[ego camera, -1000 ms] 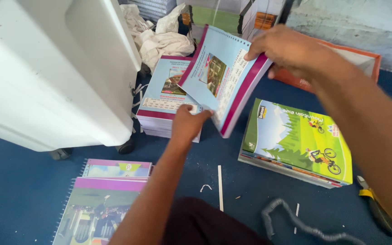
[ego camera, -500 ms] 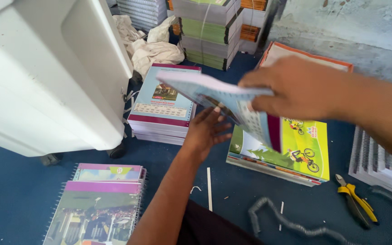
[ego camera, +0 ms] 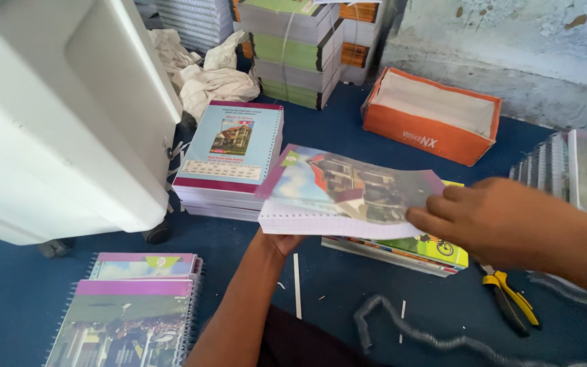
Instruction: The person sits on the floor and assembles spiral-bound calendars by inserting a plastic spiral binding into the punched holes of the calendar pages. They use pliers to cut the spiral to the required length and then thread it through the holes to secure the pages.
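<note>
I hold a thin notebook point(ego camera: 348, 194) with a picture cover flat above the blue floor. My right hand point(ego camera: 484, 217) grips its right edge. My left hand point(ego camera: 280, 241) supports it from underneath, mostly hidden by the book. Below the notebook lies a stack of green-and-yellow covered notebooks point(ego camera: 422, 251). To its left stands a stack of notebooks with a pale blue cover and maroon border point(ego camera: 229, 156).
A large white machine housing point(ego camera: 56, 115) fills the left. Spiral-bound notebooks point(ego camera: 130, 306) lie at lower left, more spiral books point(ego camera: 572, 170) at right. An orange cardboard box point(ego camera: 433, 115), bundled book stacks point(ego camera: 293, 47), white rags point(ego camera: 205, 75), yellow-handled pliers point(ego camera: 507, 295) and a spiral wire coil point(ego camera: 416, 336) surround me.
The notebook has swung down from an upright, open tilt to lying flat in both hands. My right hand moved right and lower; the view shifted up, showing the orange box.
</note>
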